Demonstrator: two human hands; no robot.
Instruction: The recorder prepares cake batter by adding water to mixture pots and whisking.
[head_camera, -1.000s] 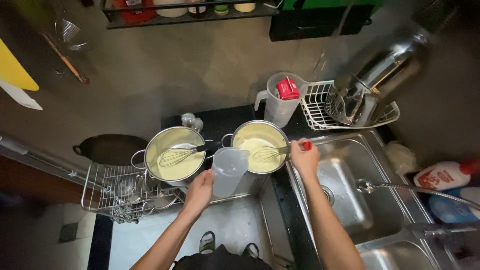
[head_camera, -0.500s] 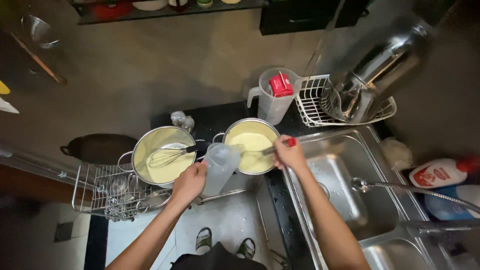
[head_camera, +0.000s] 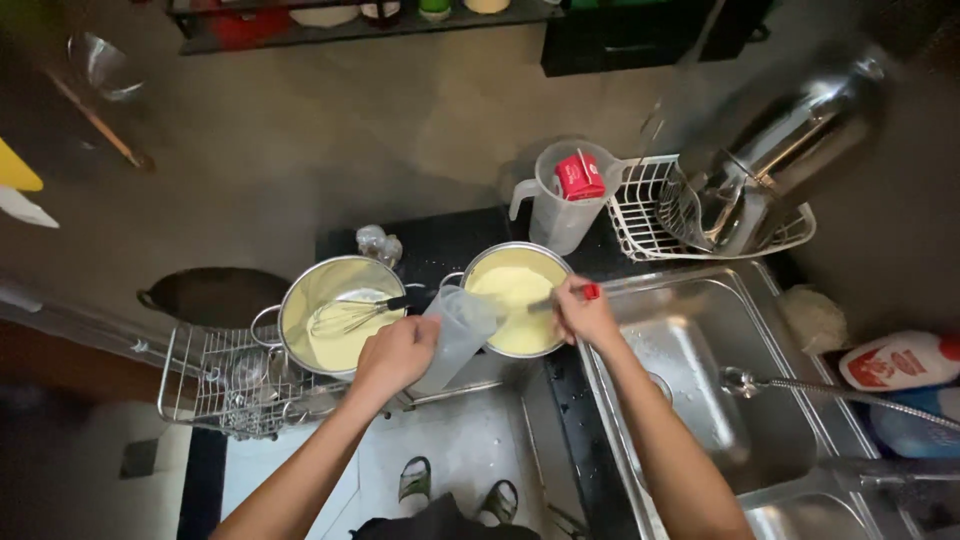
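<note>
Nearest me, my left hand (head_camera: 398, 355) is wrapped around a clear plastic cup (head_camera: 455, 335), its grip clenched on the lower half. The cup's long axis leans up and to the right, so its mouth sits at the near-left rim of the right pot (head_camera: 517, 298) of pale yellow batter. My right hand (head_camera: 585, 315) is closed on a thin utensil handle (head_camera: 545, 303) that reaches left over that same pot; the cup lies just left of this hand, with the left hand the nearer one. Beside them, the left pot (head_camera: 340, 315) holds a whisk (head_camera: 350, 315) and rests by a wire rack (head_camera: 215, 385). Farther back stand a clear jug (head_camera: 560, 195) and a white basket (head_camera: 650, 210).
</note>
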